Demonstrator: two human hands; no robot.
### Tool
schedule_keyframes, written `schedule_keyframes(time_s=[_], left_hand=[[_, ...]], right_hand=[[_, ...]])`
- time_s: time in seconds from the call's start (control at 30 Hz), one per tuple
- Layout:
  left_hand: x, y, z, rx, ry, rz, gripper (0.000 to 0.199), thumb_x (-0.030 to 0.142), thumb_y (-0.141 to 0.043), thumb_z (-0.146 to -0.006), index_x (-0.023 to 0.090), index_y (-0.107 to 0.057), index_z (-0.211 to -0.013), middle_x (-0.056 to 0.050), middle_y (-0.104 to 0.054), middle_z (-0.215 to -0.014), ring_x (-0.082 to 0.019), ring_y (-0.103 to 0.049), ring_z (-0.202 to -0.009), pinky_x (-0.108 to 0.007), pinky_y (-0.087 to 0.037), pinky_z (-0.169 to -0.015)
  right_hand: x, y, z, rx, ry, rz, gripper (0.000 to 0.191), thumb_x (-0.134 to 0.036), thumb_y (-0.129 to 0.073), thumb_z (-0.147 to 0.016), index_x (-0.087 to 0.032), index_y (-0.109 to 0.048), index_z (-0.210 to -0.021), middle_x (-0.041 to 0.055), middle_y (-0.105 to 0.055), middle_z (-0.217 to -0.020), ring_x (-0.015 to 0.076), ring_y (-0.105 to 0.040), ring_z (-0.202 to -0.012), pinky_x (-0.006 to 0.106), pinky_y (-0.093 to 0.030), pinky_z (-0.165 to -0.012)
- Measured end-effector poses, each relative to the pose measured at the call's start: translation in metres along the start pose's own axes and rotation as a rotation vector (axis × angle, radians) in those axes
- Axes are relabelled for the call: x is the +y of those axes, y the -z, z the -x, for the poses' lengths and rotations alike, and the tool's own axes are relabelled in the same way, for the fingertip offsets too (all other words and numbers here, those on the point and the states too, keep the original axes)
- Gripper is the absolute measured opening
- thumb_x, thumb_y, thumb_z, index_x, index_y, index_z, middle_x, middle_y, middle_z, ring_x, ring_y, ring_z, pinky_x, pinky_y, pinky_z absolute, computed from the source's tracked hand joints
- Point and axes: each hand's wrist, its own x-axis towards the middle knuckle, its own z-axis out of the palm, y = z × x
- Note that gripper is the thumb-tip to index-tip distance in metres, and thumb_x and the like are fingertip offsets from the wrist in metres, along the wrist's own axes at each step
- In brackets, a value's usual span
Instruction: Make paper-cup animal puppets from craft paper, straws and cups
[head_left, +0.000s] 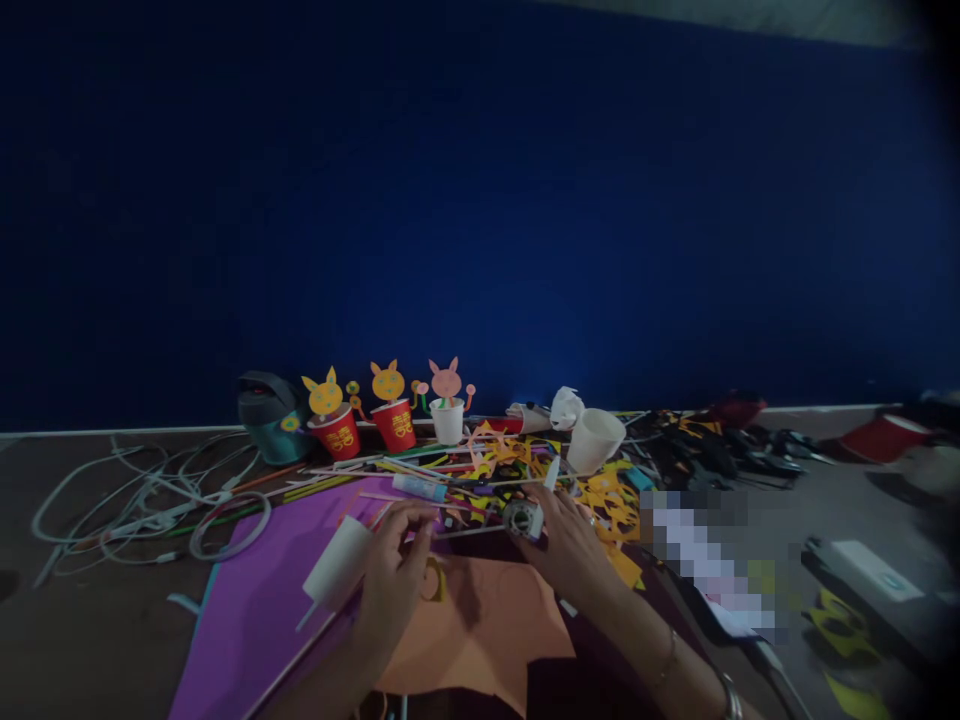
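Note:
My right hand (pixel 559 535) has its fingers wrapped round a small white tool with a round dial-like part (pixel 523 519), above the orange paper (pixel 480 625). My left hand (pixel 401 560) is raised over the left edge of that paper, its thumb and fingers curled towards each other; what lies between them, if anything, is too small to make out. A white paper cup (pixel 339 562) lies on its side next to my left hand, on purple paper (pixel 255 590). Between the hands, a yellow paper piece with a round opening (pixel 435 580) rests on the orange sheet.
Cups with paper animal heads, two red (pixel 394 425) and one white (pixel 448 422), stand at the back. Behind my hands lie straws, a glue tube (pixel 418 487) and yellow scraps (pixel 611 500). A white cup (pixel 596 441) stands right, white cables (pixel 142 500) lie left.

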Motion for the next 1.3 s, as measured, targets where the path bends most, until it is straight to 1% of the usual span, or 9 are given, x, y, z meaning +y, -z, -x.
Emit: schedule_keyframes(time_s=[0.07,0.2,0.37,0.47,0.6,0.77,1.0,1.13,1.3], left_hand=[[-0.002,-0.001,-0.002,-0.062,-0.022,-0.030,0.014,0.028,-0.052,-0.082,0.018,-0.062,-0.084,-0.006,-0.064,-0.094,-0.021,-0.061,-0.091,-0.033,-0.049,-0.079],[-0.008,-0.011,0.008,-0.281,0.050,-0.044,0.024,0.016,-0.047,-0.077,0.018,-0.060,-0.096,-0.006,-0.067,-0.095,-0.021,-0.063,-0.088,-0.034,-0.049,-0.078],[0.006,-0.011,0.022,-0.443,-0.014,-0.177,0.032,0.003,-0.043,-0.066,0.021,-0.064,-0.083,-0.003,-0.068,-0.086,-0.020,-0.062,-0.085,-0.030,-0.047,-0.077],[0.022,0.003,0.010,-0.361,-0.141,-0.327,0.032,0.004,-0.043,-0.073,0.022,-0.065,-0.089,-0.004,-0.067,-0.091,-0.019,-0.060,-0.086,-0.030,-0.046,-0.077],[0.036,0.031,-0.022,-0.194,-0.315,-0.632,0.026,0.013,-0.049,-0.080,0.024,-0.065,-0.098,-0.005,-0.065,-0.104,-0.024,-0.053,-0.103,-0.040,-0.037,-0.092],[0.035,0.042,-0.043,-0.222,-0.330,-0.845,0.018,0.026,-0.052,-0.083,0.024,-0.069,-0.077,-0.005,-0.065,-0.099,-0.027,-0.051,-0.101,-0.042,-0.036,-0.088],[0.018,-0.018,-0.043,-0.459,-0.439,-0.763,0.017,0.017,-0.051,-0.082,0.019,-0.068,-0.085,-0.008,-0.064,-0.092,-0.026,-0.053,-0.095,-0.038,-0.040,-0.083],[0.011,-0.053,-0.054,-0.387,-0.437,-0.735,0.019,0.017,-0.052,-0.082,0.018,-0.066,-0.095,-0.009,-0.063,-0.094,-0.029,-0.053,-0.099,-0.042,-0.039,-0.086],[0.003,-0.072,-0.067,-0.381,-0.448,-0.612,0.014,0.013,-0.061,-0.074,0.019,-0.067,-0.086,-0.008,-0.063,-0.094,-0.027,-0.053,-0.100,-0.043,-0.039,-0.090]], right_hand=[[-0.006,0.004,-0.003,0.008,0.036,-0.033,0.039,-0.024,-0.056,-0.082,-0.020,-0.047,-0.119,0.0088,-0.062,-0.112,0.0285,-0.054,-0.104,0.043,-0.040,-0.087],[-0.018,0.009,-0.011,0.012,0.124,-0.106,0.030,-0.016,-0.052,-0.083,-0.020,-0.051,-0.112,0.0081,-0.064,-0.105,0.0258,-0.056,-0.099,0.040,-0.040,-0.085],[-0.029,0.012,-0.026,0.018,0.179,-0.206,0.029,-0.012,-0.051,-0.081,-0.021,-0.055,-0.109,0.0062,-0.067,-0.097,0.0242,-0.060,-0.094,0.039,-0.041,-0.084],[-0.033,0.014,-0.039,0.040,0.146,-0.383,0.024,-0.018,-0.053,-0.082,-0.020,-0.057,-0.105,0.0058,-0.068,-0.091,0.0229,-0.062,-0.086,0.037,-0.045,-0.081],[-0.036,0.021,-0.051,-0.003,-0.069,-0.808,0.027,-0.037,-0.058,-0.082,-0.019,-0.056,-0.103,0.0043,-0.070,-0.079,0.0215,-0.065,-0.073,0.032,-0.049,-0.068],[-0.026,0.035,-0.059,0.054,-0.283,-1.240,0.041,-0.053,-0.050,-0.083,-0.016,-0.059,-0.099,0.0068,-0.072,-0.073,0.0237,-0.067,-0.075,0.034,-0.048,-0.073],[-0.006,0.060,-0.065,0.125,-0.371,-1.293,0.042,-0.052,-0.045,-0.084,-0.016,-0.057,-0.102,0.0059,-0.072,-0.069,0.0218,-0.067,-0.071,0.035,-0.047,-0.076],[-0.008,0.066,-0.065,0.163,-0.360,-1.128,0.044,-0.054,-0.052,-0.080,-0.015,-0.059,-0.100,0.0066,-0.071,-0.067,0.0226,-0.066,-0.069,0.034,-0.047,-0.073],[-0.006,0.065,-0.064,0.031,-0.291,-1.094,0.052,-0.055,-0.041,-0.085,-0.013,-0.060,-0.108,0.0041,-0.067,-0.061,0.0207,-0.061,-0.063,0.032,-0.045,-0.065]])
